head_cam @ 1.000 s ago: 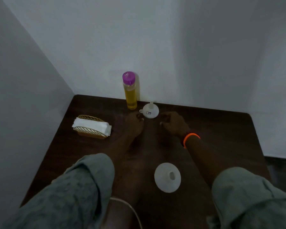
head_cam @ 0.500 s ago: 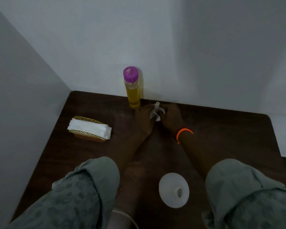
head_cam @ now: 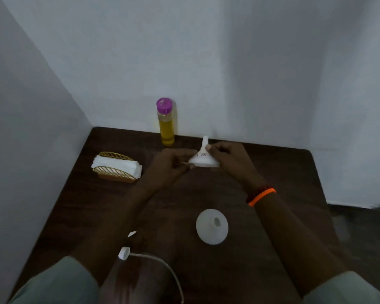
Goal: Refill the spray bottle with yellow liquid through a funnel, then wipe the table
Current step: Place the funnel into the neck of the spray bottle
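Head view, looking down on a dark wooden bench set into a white-walled corner. Both hands meet near the back of the bench around a small white funnel. The funnel is upside down: its wide mouth faces the bench and its narrow spout points up and slightly away, so its long axis stands nearly upright. The right hand pinches the funnel at the neck, where spout meets cone, with fingers closed on it. The left hand holds the rim on the near left side, fingers also closed on it. Whether the rim rests on the bench or hangs just above it cannot be told.

Just behind and to the left of the funnel stands a tall bottle of yellow liquid with a purple cap, upright against the wall, nearer the left hand. A gold wire basket holding white tissues sits well to the left. Nearer the body lies a pale domed disc with 1 hole in its centre. At the bottom edge, a white cord with a small cap crosses the bench.

The funnel likely needs turning spout down before any pouring; what it would seat in is unclear.
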A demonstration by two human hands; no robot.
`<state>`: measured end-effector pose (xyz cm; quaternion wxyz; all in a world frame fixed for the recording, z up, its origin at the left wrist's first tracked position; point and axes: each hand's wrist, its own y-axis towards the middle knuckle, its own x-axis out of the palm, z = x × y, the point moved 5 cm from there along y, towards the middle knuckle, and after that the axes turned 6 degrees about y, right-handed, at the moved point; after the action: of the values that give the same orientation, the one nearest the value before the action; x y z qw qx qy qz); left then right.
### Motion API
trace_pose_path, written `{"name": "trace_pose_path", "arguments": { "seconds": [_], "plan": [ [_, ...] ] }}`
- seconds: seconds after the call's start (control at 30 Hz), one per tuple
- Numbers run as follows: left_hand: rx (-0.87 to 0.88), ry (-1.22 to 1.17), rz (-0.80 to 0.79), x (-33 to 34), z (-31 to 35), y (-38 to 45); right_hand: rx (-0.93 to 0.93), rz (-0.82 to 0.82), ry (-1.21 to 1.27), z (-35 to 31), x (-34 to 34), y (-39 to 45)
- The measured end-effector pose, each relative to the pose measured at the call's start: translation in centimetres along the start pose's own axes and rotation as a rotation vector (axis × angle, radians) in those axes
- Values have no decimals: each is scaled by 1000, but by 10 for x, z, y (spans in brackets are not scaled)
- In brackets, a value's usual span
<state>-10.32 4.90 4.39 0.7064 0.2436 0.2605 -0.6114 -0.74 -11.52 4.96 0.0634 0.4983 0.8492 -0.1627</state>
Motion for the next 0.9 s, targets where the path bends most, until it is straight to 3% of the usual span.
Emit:
{"name": "trace_pose_path", "arguments": {
  "seconds": [0.17, 0.4, 0.73, 0.9],
  "plan": [
    [30, -58, -6, -5, 31, -52, 24, -81, 59, -23, -13, -75],
    [-99, -215, -129, 6, 61, -103, 147, -215, 241, -19, -21, -158],
    [-286, -460, -185, 34, 57, -118, 337, -160, 360, 21, -26, -172],
    [-295, -492, -179, 37, 59, -118, 325, -125, 374, 29, -24, -168]
  ]
}}
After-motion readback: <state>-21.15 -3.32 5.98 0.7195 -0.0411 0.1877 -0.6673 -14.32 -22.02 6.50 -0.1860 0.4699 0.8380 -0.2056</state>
